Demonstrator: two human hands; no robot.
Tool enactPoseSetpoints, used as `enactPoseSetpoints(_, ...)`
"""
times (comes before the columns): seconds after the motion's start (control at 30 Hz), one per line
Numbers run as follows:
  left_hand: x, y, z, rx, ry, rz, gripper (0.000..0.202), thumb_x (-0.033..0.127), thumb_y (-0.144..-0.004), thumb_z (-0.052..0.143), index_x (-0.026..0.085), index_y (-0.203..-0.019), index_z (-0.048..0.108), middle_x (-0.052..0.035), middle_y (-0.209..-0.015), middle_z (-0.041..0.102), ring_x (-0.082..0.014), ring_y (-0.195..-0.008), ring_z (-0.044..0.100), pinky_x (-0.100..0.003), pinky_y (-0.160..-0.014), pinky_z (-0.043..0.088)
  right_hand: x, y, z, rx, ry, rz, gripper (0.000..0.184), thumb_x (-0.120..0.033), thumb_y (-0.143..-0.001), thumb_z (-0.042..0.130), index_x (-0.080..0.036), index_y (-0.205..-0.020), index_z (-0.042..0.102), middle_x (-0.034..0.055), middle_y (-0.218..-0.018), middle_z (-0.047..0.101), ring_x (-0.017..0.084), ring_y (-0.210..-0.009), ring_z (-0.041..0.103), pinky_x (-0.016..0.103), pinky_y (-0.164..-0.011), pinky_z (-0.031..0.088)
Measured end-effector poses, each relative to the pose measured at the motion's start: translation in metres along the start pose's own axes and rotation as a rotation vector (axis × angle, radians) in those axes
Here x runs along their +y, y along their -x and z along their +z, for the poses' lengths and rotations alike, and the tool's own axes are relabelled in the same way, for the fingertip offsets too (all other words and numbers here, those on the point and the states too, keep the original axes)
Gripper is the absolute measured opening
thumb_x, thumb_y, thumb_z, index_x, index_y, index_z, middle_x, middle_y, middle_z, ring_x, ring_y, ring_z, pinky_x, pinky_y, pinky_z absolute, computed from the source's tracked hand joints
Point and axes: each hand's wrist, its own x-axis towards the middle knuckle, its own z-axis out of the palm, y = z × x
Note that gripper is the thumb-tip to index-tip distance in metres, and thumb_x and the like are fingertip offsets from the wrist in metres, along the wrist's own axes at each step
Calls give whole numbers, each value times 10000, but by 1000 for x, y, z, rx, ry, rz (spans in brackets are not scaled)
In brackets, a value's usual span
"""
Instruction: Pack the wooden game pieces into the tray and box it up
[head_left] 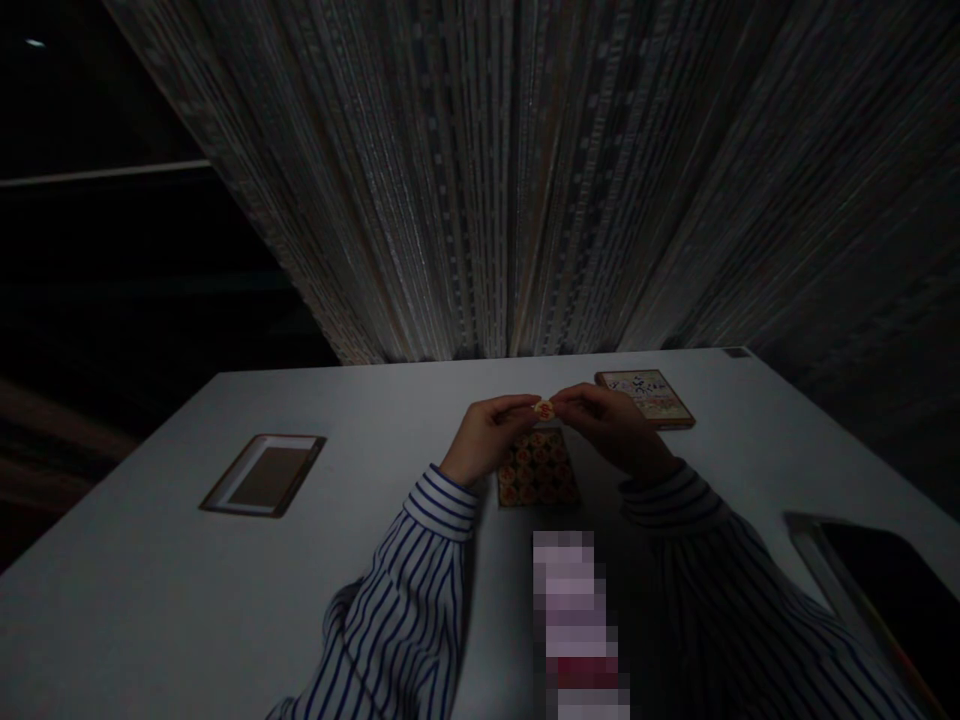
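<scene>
My left hand (486,432) and my right hand (609,420) meet above a small square box (538,470) packed with several round pale pieces marked in red. Both hands pinch one such round piece (543,409) between their fingertips, just above the box's far edge. The box rests on a pale grey table (375,560). Both arms wear blue-and-white striped sleeves.
A box lid with printed artwork (646,397) lies to the right of my hands. A shallow empty tray (264,474) lies at the left. A dark tablet or screen (885,590) sits at the table's right edge. A ribbed curtain (525,180) hangs behind the table.
</scene>
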Motion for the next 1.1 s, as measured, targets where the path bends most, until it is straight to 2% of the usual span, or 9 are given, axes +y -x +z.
enactPoseSetpoints(0.23, -2, 0, -2, -55, 3, -5, 255, 225, -665, 664, 144, -908, 669, -55, -890, 697, -176, -850, 625, -327, -820, 466, 0, 0, 0, 10, -4, 1, 183, -334, -723, 565, -166, -761, 628, 20, -665, 660, 143, -626, 599, 260, -571, 474)
enactPoseSetpoints(0.5, -1, 0, -3, 3, -2, 8, 216, 230, -647, 677, 132, -839, 668, -52, -792, 697, -162, -757, 633, -301, -743, 486, -1, 0, 0, 3, -68, 25, 183, -332, -700, 586, -167, -770, 623, 22, -682, 662, 142, -632, 601, 261, -581, 478)
enactPoseSetpoints(0.8, -4, -2, -2, -12, 33, -9, 291, 269, -613, 712, 133, -863, 654, -52, -808, 692, -160, -776, 632, -296, -751, 486, -3, 0, 3, 49, -52, 14, 179, -325, -695, 585, -167, -768, 629, 24, -676, 658, 139, -620, 591, 260, -570, 470)
enactPoseSetpoints(1.1, 0, -1, -2, 8, 19, 10, 261, 260, -614, 708, 127, -831, 651, -52, -788, 693, -155, -757, 633, -299, -748, 488, -2, 0, 2, -21, -9, -26, 190, -329, -728, 561, -170, -807, 628, 26, -704, 662, 137, -629, 591, 258, -572, 469)
